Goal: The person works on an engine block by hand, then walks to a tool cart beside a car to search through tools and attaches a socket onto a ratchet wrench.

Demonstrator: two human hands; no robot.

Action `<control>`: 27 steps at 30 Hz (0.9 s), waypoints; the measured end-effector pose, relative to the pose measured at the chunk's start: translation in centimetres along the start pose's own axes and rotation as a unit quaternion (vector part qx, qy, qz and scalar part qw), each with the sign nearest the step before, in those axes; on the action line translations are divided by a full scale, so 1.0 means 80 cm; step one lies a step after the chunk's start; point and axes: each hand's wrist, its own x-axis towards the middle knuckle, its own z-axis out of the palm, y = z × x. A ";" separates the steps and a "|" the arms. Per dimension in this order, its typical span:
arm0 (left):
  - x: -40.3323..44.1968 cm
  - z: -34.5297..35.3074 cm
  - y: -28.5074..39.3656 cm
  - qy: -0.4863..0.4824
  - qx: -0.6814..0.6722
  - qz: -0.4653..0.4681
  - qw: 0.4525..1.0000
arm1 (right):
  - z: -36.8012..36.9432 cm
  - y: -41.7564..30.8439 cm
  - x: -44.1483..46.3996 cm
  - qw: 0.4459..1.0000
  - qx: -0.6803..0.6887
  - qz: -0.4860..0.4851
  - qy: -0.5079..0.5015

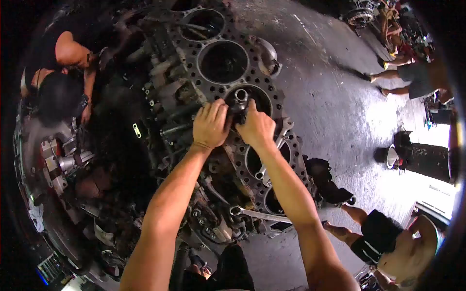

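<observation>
Both of my hands are at a dark metal part with a bright round hollow end, held over the third cylinder opening of a large engine block. My left hand curls around its left side, fingers closed. My right hand grips the lower right side, its index finger stretched up along the part. The part's lower portion is hidden by my hands. Beneath my right forearm, a combination wrench lies across the block's top. A longer ring-ended wrench rests nearer me.
At the left, another person bends over machinery beside a rounded metal body. Several people stand at the right, one at the lower right close to the block. A dark torn-edged piece sits by the block's right side. Grey floor stretches beyond.
</observation>
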 end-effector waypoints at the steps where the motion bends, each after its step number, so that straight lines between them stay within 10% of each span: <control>1: 0.000 0.001 -0.001 0.003 0.007 0.007 1.000 | 0.012 0.007 -0.004 0.999 0.010 -0.013 0.038; 11: -0.002 0.014 -0.005 0.022 0.065 0.018 0.997 | -0.078 0.094 -0.103 0.844 0.501 0.126 0.144; 27: -0.001 0.011 -0.004 0.016 0.038 0.018 0.999 | -0.048 0.104 -0.105 0.880 0.463 0.098 0.036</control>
